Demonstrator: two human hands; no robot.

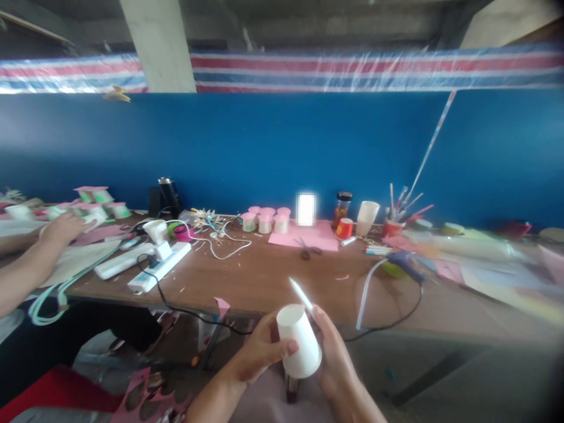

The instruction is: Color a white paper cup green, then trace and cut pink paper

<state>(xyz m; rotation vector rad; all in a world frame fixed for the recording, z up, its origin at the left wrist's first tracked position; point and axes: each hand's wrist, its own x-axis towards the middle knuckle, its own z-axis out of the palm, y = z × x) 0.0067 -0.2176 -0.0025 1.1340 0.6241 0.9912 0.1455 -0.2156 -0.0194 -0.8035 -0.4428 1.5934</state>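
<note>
White cup (299,349), before the table's (247,276) near edge: left hand (261,351) pinching it, thumb outermost. White pen (301,294), at that edge: pinched in the right hand (331,346). Scissors (305,252), farther back, lying on the table.

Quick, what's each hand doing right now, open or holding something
Left hand: closed, holding the white cup.
Right hand: closed, holding the white pen.

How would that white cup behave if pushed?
The white cup looks like paper, so probably light. Its smooth wall may dent if the left hand squeezed hard. On its side, its round, tapered shape might roll in a curve.
</note>
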